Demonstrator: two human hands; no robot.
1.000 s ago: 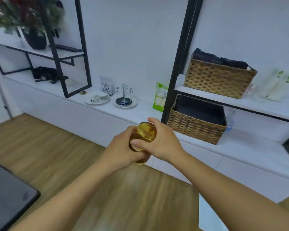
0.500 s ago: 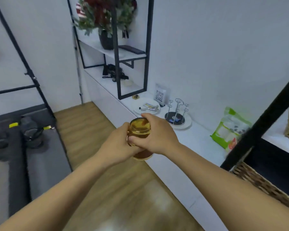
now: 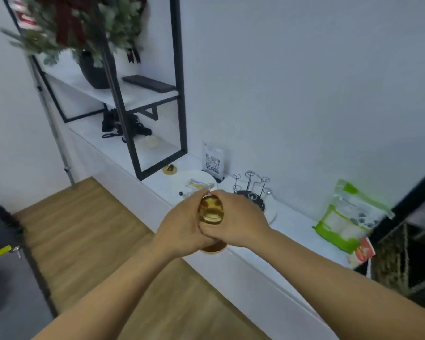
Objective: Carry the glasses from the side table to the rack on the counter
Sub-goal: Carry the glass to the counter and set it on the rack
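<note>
An amber glass (image 3: 210, 212) is clasped between both my hands in front of me, above the front edge of the white counter (image 3: 295, 231). My left hand (image 3: 182, 227) wraps its left side and my right hand (image 3: 238, 222) covers its right side; only the glass's top and a bit of its base show. Just behind my right hand stands the wire glass rack (image 3: 252, 190) on a round white base, with thin chrome posts and no glass on it.
A white plate (image 3: 206, 179) with small items and a QR-code sign (image 3: 213, 160) sit left of the rack. A green bag (image 3: 349, 222) lies to the right, beside a wicker basket (image 3: 400, 258). A black shelf frame (image 3: 179, 94) with a plant stands on the counter's far left. Wooden floor lies below.
The view has turned and drawn closer to the counter; the rack now sits directly behind my hands. Both hands still hold the amber glass together.
</note>
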